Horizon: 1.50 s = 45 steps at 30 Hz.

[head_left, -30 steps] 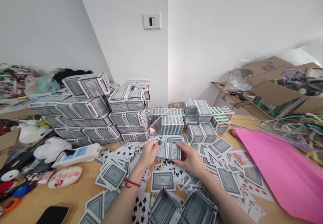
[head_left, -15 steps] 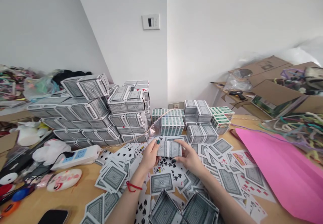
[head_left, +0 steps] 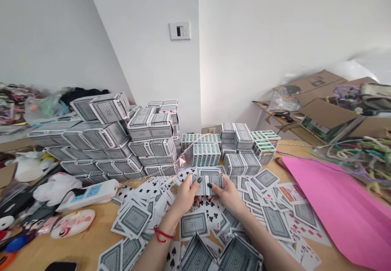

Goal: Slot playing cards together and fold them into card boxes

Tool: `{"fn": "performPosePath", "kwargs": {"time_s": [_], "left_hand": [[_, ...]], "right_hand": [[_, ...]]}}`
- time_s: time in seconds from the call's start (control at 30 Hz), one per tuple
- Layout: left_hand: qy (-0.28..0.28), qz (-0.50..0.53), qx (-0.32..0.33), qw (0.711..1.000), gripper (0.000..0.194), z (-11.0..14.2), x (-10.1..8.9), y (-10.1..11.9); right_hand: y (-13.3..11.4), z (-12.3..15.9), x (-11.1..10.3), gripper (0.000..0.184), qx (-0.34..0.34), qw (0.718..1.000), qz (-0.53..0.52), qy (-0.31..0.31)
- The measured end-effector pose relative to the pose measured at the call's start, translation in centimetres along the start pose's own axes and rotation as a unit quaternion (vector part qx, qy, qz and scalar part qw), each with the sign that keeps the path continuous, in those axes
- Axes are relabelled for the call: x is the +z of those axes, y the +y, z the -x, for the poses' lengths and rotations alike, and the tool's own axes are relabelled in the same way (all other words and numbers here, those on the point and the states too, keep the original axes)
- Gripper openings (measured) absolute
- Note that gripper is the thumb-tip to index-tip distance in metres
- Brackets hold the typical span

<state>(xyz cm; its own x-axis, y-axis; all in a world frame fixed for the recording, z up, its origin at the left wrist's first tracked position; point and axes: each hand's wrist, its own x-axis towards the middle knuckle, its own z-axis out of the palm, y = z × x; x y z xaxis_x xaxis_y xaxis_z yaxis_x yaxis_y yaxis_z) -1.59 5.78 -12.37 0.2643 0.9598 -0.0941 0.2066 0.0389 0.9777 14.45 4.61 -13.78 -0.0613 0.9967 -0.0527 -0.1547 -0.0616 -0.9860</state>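
Note:
My left hand (head_left: 185, 193) and my right hand (head_left: 229, 196) meet over the middle of the desk, gripping patterned-back playing cards (head_left: 201, 186) between them. The cards sit side by side, backs up, one end in each hand. Each thumb presses on top while the other fingers curl underneath, partly out of sight. Whether the cards are joined, I cannot tell. Below my hands lie loose cards (head_left: 193, 223), some face up and some face down. Between my forearms, close to me, stands an open-topped box built of cards (head_left: 198, 255).
Stacked card-built boxes (head_left: 111, 108) rise at the back left. Smaller stacks (head_left: 242, 164) and green-and-white card packs (head_left: 206, 153) stand at the back centre. Pink paper (head_left: 324, 197) covers the right side. A white power strip (head_left: 91, 193) and a phone (head_left: 62, 266) lie at left.
My hands have drawn slightly down toward me with the cards. Both thumbs now press on the card backs, and my right fingers have gone from the upper edge to underneath.

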Motion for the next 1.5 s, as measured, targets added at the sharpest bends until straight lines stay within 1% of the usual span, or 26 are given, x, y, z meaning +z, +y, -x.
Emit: {"fn": "performPosePath", "kwargs": {"time_s": [0.23, 0.37, 0.5, 0.57, 0.63, 0.77, 0.9, 0.97, 1.07, 1.13, 1.23, 1.3, 1.37, 1.4, 1.47, 1.5], "left_hand": [[0.021, -0.048, -0.008, 0.999, 0.025, 0.1, 0.0, 0.0], [0.04, -0.069, 0.017, 0.997, 0.023, 0.1, -0.1, 0.2], [0.065, -0.076, 0.065, 0.993, 0.021, 0.1, 0.1, 0.5], [0.067, -0.069, 0.081, 0.992, 0.02, 0.0, 0.2, 0.6], [0.057, -0.062, 0.084, 0.993, 0.019, 0.0, 0.3, 0.4], [0.058, -0.022, 0.065, 0.996, 0.019, -0.1, 0.4, 0.2], [0.067, 0.029, 0.056, 0.996, 0.021, -0.1, 0.5, 0.3], [0.054, 0.039, 0.044, 0.997, 0.023, 0.0, 0.5, 0.3], [0.017, 0.057, -0.003, 0.998, 0.026, 0.0, 0.5, 0.0], [0.008, 0.071, 0.002, 0.997, 0.027, -0.1, 0.4, -0.1], [0.03, 0.095, 0.03, 0.995, 0.028, -0.4, 0.1, 0.1], [0.059, 0.104, 0.036, 0.992, 0.028, -0.6, -0.3, 0.4], [0.096, 0.105, 0.044, 0.989, 0.028, -0.7, -0.7, 0.7], [0.112, 0.107, 0.046, 0.987, 0.027, -0.7, -0.9, 0.8], [0.129, 0.119, 0.04, 0.984, 0.025, -0.6, -1.3, 0.8], [0.134, 0.13, 0.033, 0.982, 0.025, -0.6, -1.5, 0.8]], "right_hand": [[-0.2, 0.0, 0.1, 0.042, 0.004, 1.0, -0.015, 0.011], [-0.4, 0.1, 0.1, 0.041, 0.007, 1.0, -0.023, 0.002], [-0.3, 0.1, 0.1, 0.038, 0.006, 0.999, -0.027, -0.02], [-0.1, 0.1, 0.1, 0.037, 0.003, 0.999, -0.033, -0.032], [0.0, 0.2, 0.0, 0.036, 0.0, 0.998, -0.044, -0.038], [-0.1, 0.3, 0.1, 0.034, -0.008, 0.997, -0.06, -0.05], [-0.3, 0.5, 0.3, 0.034, -0.008, 0.998, -0.035, -0.054], [-0.3, 0.6, 0.4, 0.035, -0.009, 0.999, -0.017, -0.048], [-0.5, 0.6, 0.5, 0.037, -0.007, 0.999, -0.023, -0.047], [-0.7, 0.6, 0.6, 0.04, 0.002, 0.998, -0.05, -0.049], [-0.9, 0.5, 0.3, 0.046, 0.013, 0.993, -0.114, -0.033], [-0.8, 0.3, 0.0, 0.047, 0.01, 0.99, -0.142, -0.006], [-0.5, 0.1, -0.5, 0.044, 0.0, 0.993, -0.116, 0.03], [-0.3, 0.0, -0.7, 0.042, -0.01, 0.996, -0.075, 0.051], [0.0, 0.0, -1.2, 0.037, -0.05, 0.994, 0.047, 0.081], [0.0, 0.0, -1.4, 0.034, -0.077, 0.988, 0.114, 0.077]]}}
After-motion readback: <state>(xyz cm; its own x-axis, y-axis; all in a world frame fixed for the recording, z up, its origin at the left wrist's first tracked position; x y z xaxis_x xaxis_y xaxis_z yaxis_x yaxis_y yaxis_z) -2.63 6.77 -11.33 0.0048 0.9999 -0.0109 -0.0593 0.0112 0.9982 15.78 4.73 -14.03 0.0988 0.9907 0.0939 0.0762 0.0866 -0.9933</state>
